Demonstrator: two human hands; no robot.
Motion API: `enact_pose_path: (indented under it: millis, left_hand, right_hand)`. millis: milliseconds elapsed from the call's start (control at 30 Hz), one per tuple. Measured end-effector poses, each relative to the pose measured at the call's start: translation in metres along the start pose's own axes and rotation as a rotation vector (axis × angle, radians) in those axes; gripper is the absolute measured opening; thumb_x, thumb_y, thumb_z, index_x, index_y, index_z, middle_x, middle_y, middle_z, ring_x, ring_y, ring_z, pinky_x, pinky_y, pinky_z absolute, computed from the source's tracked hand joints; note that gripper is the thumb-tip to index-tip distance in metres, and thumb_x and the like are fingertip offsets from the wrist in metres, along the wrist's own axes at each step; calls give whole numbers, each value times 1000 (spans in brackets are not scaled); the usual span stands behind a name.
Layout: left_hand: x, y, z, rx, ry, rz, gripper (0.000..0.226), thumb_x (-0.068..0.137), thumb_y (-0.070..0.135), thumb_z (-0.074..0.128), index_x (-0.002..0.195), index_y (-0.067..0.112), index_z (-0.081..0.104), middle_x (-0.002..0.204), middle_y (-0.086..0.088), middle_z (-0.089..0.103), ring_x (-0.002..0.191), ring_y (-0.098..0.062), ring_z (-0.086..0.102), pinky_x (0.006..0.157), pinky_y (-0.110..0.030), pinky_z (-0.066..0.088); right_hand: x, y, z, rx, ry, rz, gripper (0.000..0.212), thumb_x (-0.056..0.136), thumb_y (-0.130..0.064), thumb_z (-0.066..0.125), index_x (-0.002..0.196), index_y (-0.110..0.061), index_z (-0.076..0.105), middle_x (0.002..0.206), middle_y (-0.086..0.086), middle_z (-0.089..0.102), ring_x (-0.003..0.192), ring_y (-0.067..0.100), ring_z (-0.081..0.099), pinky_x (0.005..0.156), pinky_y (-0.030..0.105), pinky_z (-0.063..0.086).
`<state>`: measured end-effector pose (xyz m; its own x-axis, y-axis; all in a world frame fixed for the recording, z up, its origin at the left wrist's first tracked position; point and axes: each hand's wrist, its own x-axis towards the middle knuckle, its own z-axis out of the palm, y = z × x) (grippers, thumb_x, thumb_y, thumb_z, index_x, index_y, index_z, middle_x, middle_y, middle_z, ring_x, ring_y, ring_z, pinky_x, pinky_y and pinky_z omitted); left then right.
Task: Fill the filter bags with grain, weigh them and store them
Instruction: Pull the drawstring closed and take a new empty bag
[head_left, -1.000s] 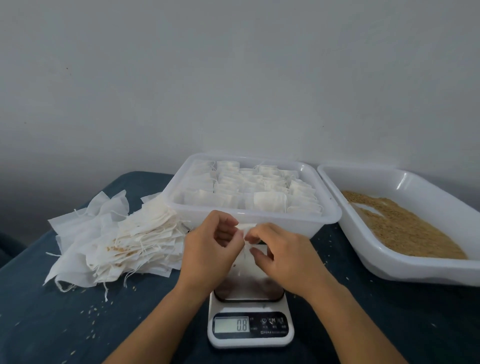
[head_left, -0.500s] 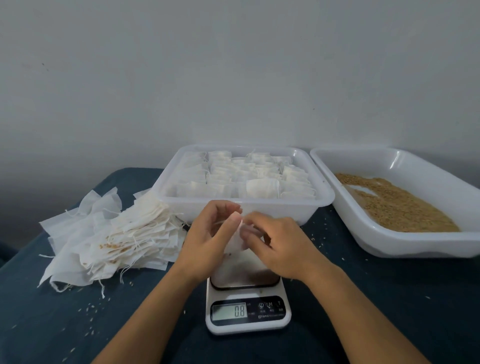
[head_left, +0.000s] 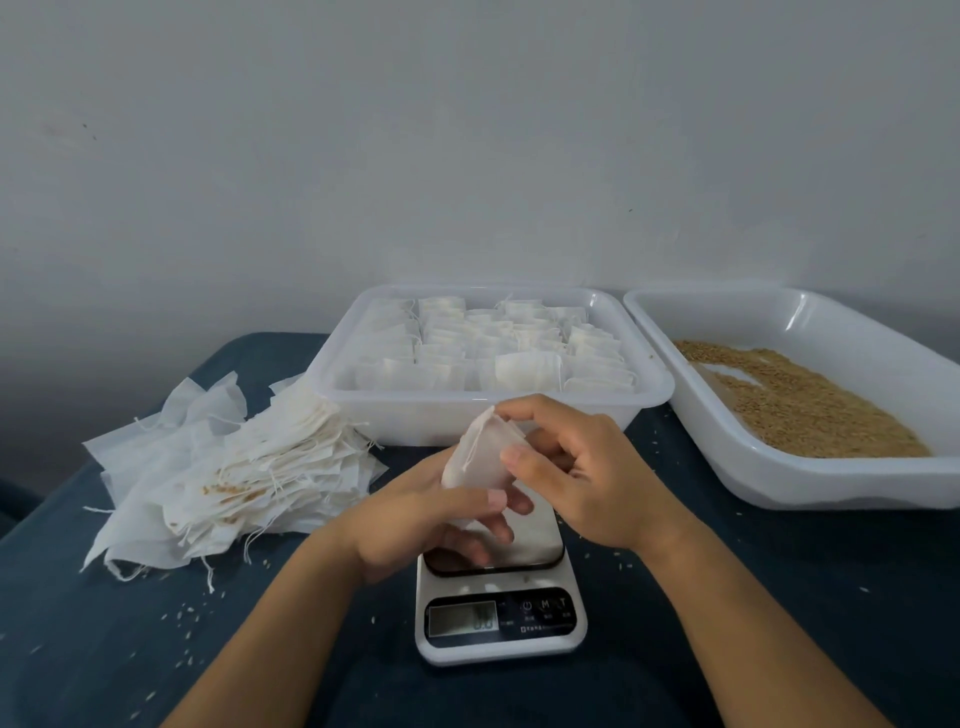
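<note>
White filter bag (head_left: 475, 457) now higher, hands (head_left: 415, 525) turned palm-up.

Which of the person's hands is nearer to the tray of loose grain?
The right hand. It is just left of the grain tray, above the scale. The left hand is further left, beyond the filter bag both hold.

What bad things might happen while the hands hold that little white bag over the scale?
1. Both the left hand and the right hand hold the filter bag above the scale; if it tips, grain may spill, as loose grains already dot the table.
2. A hand brushing the scale's plate might upset the reading.
3. The storage tray of filled bags looks nearly full, so another bag may fit poorly.
</note>
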<state>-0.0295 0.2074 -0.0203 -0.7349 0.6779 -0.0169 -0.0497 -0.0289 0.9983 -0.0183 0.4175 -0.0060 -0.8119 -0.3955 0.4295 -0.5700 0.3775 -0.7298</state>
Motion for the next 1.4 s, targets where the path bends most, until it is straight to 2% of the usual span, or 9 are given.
enact_pose_path:
  millis: [167, 400, 567, 700, 800, 900, 1100, 1300, 1400]
  left_hand:
    - [1, -1, 1, 80, 10, 3, 18, 76, 37, 75, 94, 34, 74, 93, 2, 68, 74, -13, 62, 55, -24, 47]
    - [3, -3, -8, 133, 3, 31, 38, 79, 28, 69, 115, 16, 66, 96, 2, 64, 82, -11, 60, 59, -25, 46]
    - [7, 2, -11, 151, -55, 48, 43, 86, 26, 75, 127, 19, 66, 110, 0, 69, 97, -10, 63, 75, -24, 50]
    - [16, 12, -2, 254, -101, 33, 26, 85, 15, 72, 106, 27, 70, 98, 4, 67, 84, -7, 62, 71, -26, 52]
    - [27, 26, 14, 407, -170, 0, 18, 77, 24, 68, 81, 41, 69, 80, 17, 65, 69, -1, 60, 65, -21, 51]
    - [46, 35, 27, 491, -192, -2, 21, 76, 23, 66, 70, 43, 67, 72, 21, 65, 68, 2, 62, 64, -19, 53]
    - [64, 16, 37, 268, -66, 67, 18, 83, 17, 65, 88, 34, 70, 87, 8, 66, 79, -6, 63, 69, -26, 54]
    - [54, 2, 25, 151, 7, 69, 36, 75, 31, 77, 104, 12, 68, 93, -1, 65, 85, -12, 64, 66, -26, 54]
    - [53, -1, 24, 159, 129, 76, 42, 70, 32, 81, 104, 11, 67, 82, 4, 63, 76, -11, 61, 66, -27, 54]
  right_hand:
    - [-1, -3, -3, 67, -29, 50, 14, 104, -24, 59, 100, -15, 69, 74, -10, 70, 49, 15, 64, 49, 22, 49]
    - [-1, -9, -1, 29, -138, 54, 23, 104, -34, 57, 93, -34, 77, 85, 5, 73, 60, 19, 68, 56, 31, 57]
    - [-2, -15, -6, -105, -218, 115, 41, 102, -49, 53, 89, -16, 75, 81, -6, 74, 63, 12, 72, 59, 27, 55]
    - [-1, -19, -8, -277, -219, 50, 50, 98, -64, 45, 81, -23, 68, 69, -10, 65, 61, 12, 63, 56, 24, 46]
    - [-1, -24, -13, -318, -134, -36, 38, 100, -61, 43, 75, -37, 60, 62, -15, 57, 58, 10, 56, 55, 17, 36]
    - [1, -22, -22, -343, -13, -78, 44, 101, -56, 45, 75, -28, 65, 62, -12, 61, 59, 13, 60, 55, 21, 42]
    - [-3, -15, -41, -248, 111, -133, 36, 104, -50, 50, 73, -42, 65, 69, -20, 67, 67, 7, 68, 63, 17, 46]
    - [-3, -9, -39, -267, 96, -150, 45, 104, -52, 49, 79, -27, 76, 68, -18, 67, 55, 12, 61, 55, 14, 38]
    - [-2, -13, -40, -275, 284, -152, 47, 103, -56, 46, 93, -23, 77, 79, -17, 73, 54, 7, 65, 49, 9, 37]
